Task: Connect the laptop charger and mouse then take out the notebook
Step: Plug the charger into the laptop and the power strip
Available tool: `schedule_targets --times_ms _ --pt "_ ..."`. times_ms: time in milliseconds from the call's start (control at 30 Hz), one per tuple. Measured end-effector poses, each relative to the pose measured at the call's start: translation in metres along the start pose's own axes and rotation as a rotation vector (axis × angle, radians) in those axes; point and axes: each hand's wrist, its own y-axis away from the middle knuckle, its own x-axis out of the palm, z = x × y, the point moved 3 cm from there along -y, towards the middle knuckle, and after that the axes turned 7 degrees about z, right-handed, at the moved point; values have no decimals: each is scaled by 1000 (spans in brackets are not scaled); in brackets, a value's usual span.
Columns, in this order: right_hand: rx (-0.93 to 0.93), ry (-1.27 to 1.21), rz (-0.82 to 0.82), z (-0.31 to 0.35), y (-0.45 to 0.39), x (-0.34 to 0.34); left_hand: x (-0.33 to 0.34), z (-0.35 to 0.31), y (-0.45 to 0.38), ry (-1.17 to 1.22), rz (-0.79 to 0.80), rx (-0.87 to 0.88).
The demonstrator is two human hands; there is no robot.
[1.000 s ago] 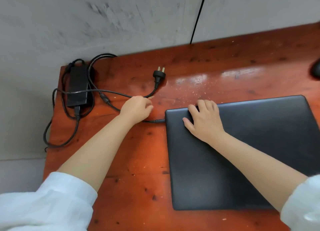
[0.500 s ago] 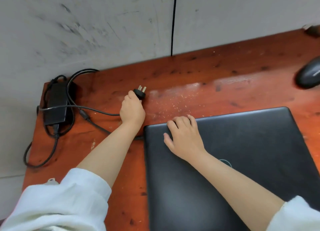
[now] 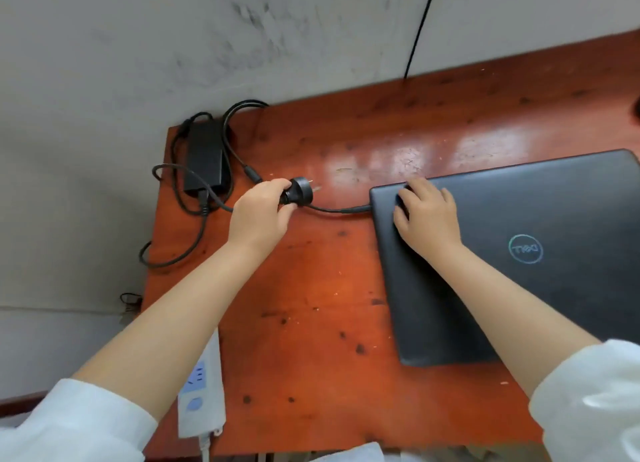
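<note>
Lifted off the red wooden desk (image 3: 311, 323), the black wall plug (image 3: 300, 193) sits clamped in the left hand (image 3: 258, 215) at nine o'clock of the closed black laptop (image 3: 554, 253), which the right hand (image 3: 427, 215) presses flat with fingers spread, its cable seemingly seated already, while the white power strip (image 3: 202, 389) at seven o'clock, mouse and notebook remain.

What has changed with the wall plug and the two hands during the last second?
The left hand left the cable beside the laptop, reached to the wall plug lying on the desk and took hold of it; the plug now sits in its grip, prongs pointing right. The right hand stayed flat on the closed laptop, and the charger cable stayed at the laptop's left edge.
</note>
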Motion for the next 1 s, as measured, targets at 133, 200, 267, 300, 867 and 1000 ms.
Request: schedule_targets --times_ms 133,200,267,300,867,1000 --pt "-134 -109 56 86 51 40 -40 63 66 4 27 28" --pt "-150 -100 163 122 73 64 -50 97 94 -28 88 6" --pt "-141 -54 301 146 90 90 -55 124 118 -30 133 -17" --pt "-146 -18 339 154 97 101 -57 134 128 -11 155 -19" --pt "-85 179 314 170 116 131 -52 198 154 63 205 -126" --pt "-76 165 302 170 116 130 -47 193 139 33 313 -99"
